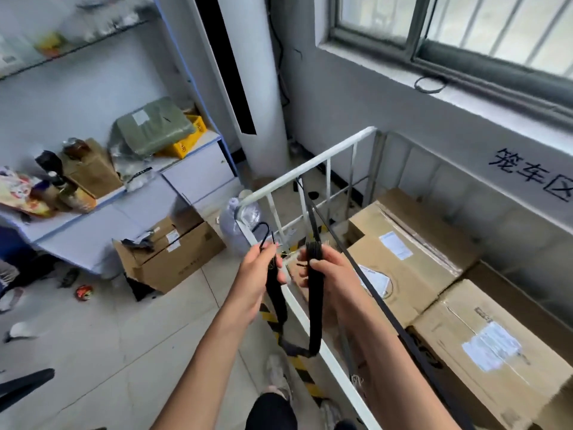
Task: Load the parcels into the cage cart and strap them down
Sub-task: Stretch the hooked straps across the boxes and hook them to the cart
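A white metal cage cart (313, 164) stands at the right, under the window. Several cardboard parcels (412, 259) with white labels lie inside it. A black strap (314, 308) hangs in a loop between my hands, above the cart's near rail. My left hand (260, 274) pinches the strap end with a black wire hook (263, 232) sticking up. My right hand (328, 274) grips a bunched part of the strap. From there one length runs up to the cart's top rail (299, 181); another runs down across the parcels to the lower right.
A pale blue counter (93, 225) at the left carries a green parcel (155, 125), a yellow crate and bottles. An open cardboard box (173, 252) sits on the tiled floor beside it. A tall white air conditioner (248, 82) stands in the corner. Yellow-black floor tape runs along the cart.
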`<state>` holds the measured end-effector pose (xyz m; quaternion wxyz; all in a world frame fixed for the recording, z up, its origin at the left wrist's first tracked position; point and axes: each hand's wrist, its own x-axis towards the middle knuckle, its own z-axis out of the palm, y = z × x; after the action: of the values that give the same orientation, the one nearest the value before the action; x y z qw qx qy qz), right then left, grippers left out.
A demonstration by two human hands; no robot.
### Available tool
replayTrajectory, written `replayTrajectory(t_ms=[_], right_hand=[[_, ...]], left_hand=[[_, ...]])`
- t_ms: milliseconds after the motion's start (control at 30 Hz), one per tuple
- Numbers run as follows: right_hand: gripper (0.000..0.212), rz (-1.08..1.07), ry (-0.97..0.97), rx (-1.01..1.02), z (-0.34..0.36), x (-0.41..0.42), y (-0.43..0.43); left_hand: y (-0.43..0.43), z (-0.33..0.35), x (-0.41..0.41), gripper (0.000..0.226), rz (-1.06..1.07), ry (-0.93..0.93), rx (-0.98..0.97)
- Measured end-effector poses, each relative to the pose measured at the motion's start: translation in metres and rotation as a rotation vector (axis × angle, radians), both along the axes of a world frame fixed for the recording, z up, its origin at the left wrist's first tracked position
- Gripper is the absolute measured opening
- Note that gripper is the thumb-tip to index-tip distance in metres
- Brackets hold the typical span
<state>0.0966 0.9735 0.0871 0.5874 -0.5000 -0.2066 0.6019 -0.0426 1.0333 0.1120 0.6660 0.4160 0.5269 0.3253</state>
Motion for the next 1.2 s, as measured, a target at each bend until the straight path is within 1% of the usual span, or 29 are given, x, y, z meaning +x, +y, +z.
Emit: replayTrajectory(t_ms=[67, 167, 200, 233, 300, 333, 367, 467, 533, 567, 633, 667, 733, 800, 900, 1000, 1100, 1200], right_hand=[[0.02, -0.024, -0.067, -0.04, -0.006, 0.01, 0.028], [0.032, -0.033, -0.204, -0.112, -0.008, 0.021, 0.069], [0.031, -0.049, -0.211, -0.111, -0.009, 0.026, 0.087], [0.026, -0.073, -0.182, -0.106, -0.009, 0.029, 0.103], [0.015, -0.16, -0.037, -0.113, -0.009, 0.036, 0.136], [0.018, -0.203, 0.011, -0.121, -0.011, 0.041, 0.148], [0.022, -0.243, 0.02, -0.144, -0.016, 0.047, 0.163], [0.028, -0.309, -0.001, -0.247, -0.034, 0.068, 0.196], [0.036, -0.322, -0.069, -0.322, -0.046, 0.082, 0.211], [0.039, -0.33, -0.135, -0.352, -0.052, 0.088, 0.217], [0.037, -0.35, -0.26, -0.396, -0.064, 0.101, 0.229], [0.035, -0.358, -0.292, -0.413, -0.069, 0.106, 0.233], [0.031, -0.37, -0.311, -0.414, -0.083, 0.125, 0.246], [0.032, -0.364, -0.329, -0.408, -0.102, 0.148, 0.265], [0.027, -0.353, -0.366, -0.436, -0.138, 0.182, 0.301], [0.029, -0.369, -0.395, -0.472, -0.184, 0.212, 0.339], [0.026, -0.409, -0.369, -0.497, -0.233, 0.238, 0.369], [0.027, -0.403, -0.33, -0.499, -0.271, 0.255, 0.393]], left_hand=[[0.035, -0.007, 0.016, 0.013, -0.089, -0.019, -0.037], [0.086, -0.019, 0.033, 0.017, -0.196, -0.028, -0.08], [0.108, -0.022, 0.038, 0.018, -0.225, -0.034, -0.094], [0.128, -0.027, 0.042, 0.018, -0.253, -0.039, -0.108], [0.168, -0.037, 0.051, 0.019, -0.309, -0.048, -0.148], [0.184, -0.04, 0.054, 0.019, -0.33, -0.054, -0.167], [0.203, -0.045, 0.058, 0.02, -0.355, -0.064, -0.189], [0.249, -0.062, 0.074, 0.022, -0.417, -0.074, -0.234], [0.273, -0.069, 0.086, 0.022, -0.436, -0.075, -0.266], [0.282, -0.074, 0.091, 0.022, -0.441, -0.082, -0.287], [0.3, -0.083, 0.105, 0.022, -0.444, -0.098, -0.331], [0.306, -0.086, 0.11, 0.023, -0.441, -0.107, -0.352], [0.319, -0.098, 0.126, 0.023, -0.422, -0.124, -0.39], [0.33, -0.113, 0.141, 0.023, -0.407, -0.125, -0.399], [0.343, -0.135, 0.156, 0.022, -0.385, -0.097, -0.373], [0.357, -0.161, 0.167, 0.017, -0.373, -0.063, -0.358], [0.37, -0.191, 0.186, 0.015, -0.392, -0.013, -0.333], [0.38, -0.213, 0.202, 0.015, -0.39, -0.024, -0.314]])
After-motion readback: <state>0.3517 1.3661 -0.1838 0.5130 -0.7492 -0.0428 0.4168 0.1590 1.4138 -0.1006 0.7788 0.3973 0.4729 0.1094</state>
